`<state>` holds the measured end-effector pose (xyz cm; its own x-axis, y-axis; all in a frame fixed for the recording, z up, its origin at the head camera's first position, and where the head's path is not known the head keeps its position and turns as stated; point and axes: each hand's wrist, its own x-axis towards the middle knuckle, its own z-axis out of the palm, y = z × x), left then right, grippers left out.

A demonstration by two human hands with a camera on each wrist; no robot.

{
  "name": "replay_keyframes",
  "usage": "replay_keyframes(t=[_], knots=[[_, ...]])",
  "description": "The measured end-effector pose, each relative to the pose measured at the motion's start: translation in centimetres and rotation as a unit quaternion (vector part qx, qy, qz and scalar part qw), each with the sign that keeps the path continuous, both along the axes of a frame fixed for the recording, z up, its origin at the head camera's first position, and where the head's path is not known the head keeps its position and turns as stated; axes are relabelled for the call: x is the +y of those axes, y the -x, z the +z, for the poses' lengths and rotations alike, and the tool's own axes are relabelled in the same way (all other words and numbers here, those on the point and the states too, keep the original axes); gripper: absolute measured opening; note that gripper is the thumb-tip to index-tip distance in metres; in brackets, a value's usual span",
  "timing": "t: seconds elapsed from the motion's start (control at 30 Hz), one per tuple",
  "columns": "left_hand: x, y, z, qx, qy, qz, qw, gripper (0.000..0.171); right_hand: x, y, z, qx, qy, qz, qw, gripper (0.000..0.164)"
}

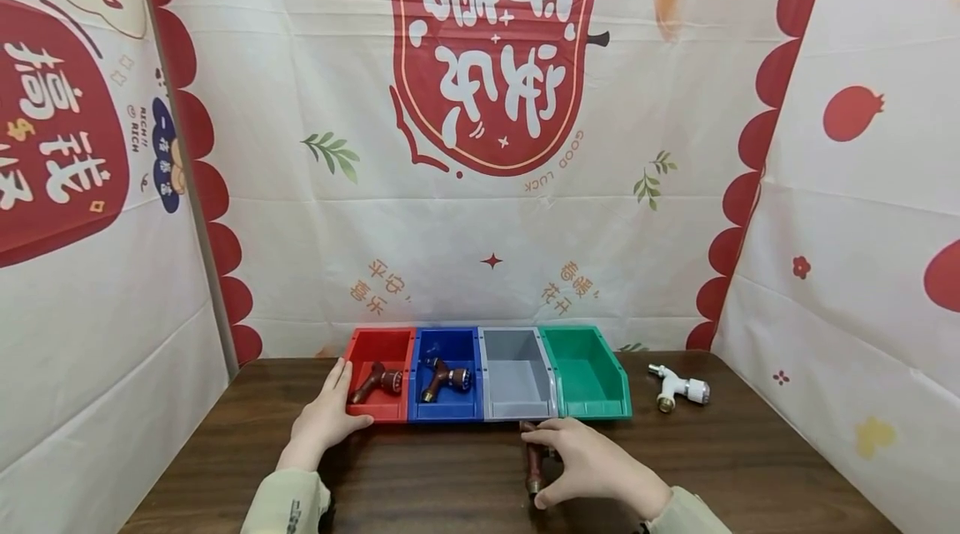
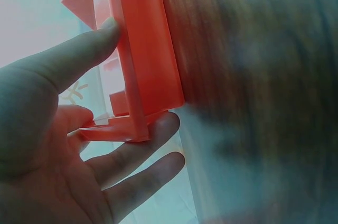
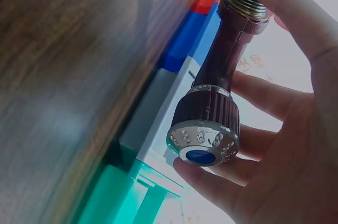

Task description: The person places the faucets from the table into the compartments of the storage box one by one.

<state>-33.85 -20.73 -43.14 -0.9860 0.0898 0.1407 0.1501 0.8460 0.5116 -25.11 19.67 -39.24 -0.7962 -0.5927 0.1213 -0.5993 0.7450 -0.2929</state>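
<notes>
My left hand (image 1: pixel 324 416) grips the front left corner of the red bin (image 1: pixel 380 340), thumb on its front lip and fingers along its left side. My right hand (image 1: pixel 592 461) holds a dark brown water tap (image 1: pixel 533 467) in front of the grey bin (image 1: pixel 517 361). In the right wrist view the thumb is at the brass threaded end of this tap (image 3: pixel 222 57), with fingers behind the ribbed knob. One brown tap (image 1: pixel 378 381) lies in the red bin; another brown tap (image 1: pixel 447 379) lies in the blue bin (image 1: pixel 446 411).
Beyond the grey bin, the green bin (image 1: pixel 581 366) ends the joined row. A white tap (image 1: pixel 678 388) lies on the brown wooden table (image 1: pixel 427 484) to the right. Printed cloth (image 1: pixel 465 226) hangs behind the bins and at both sides.
</notes>
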Motion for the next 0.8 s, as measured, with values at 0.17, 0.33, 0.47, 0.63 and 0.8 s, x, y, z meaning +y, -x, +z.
replay_keyframes(t=[0.17,0.33,0.47,0.63,0.8], knots=[[0.0,0.1,-0.3,-0.002,0.003,0.000,1.0000,0.105,0.2,0.3,0.3,-0.011,0.005,0.000,1.000,0.075],[0.0,0.1,-0.2,0.004,0.013,0.001,0.9999,0.105,0.0,0.6,0.6,-0.005,0.005,0.005,1.000,0.076],[0.0,0.1,-0.1,0.000,0.014,0.003,0.9999,0.105,-0.1,0.8,0.8,-0.002,0.001,0.006,1.000,0.077],[0.1,0.1,0.0,0.002,0.011,0.000,0.9999,0.104,-0.2,1.0,1.2,0.007,-0.005,0.005,1.000,0.076],[0.1,-0.1,-0.1,0.005,0.004,0.000,1.0000,0.104,-0.2,1.3,1.7,0.006,0.002,0.008,1.000,0.076]])
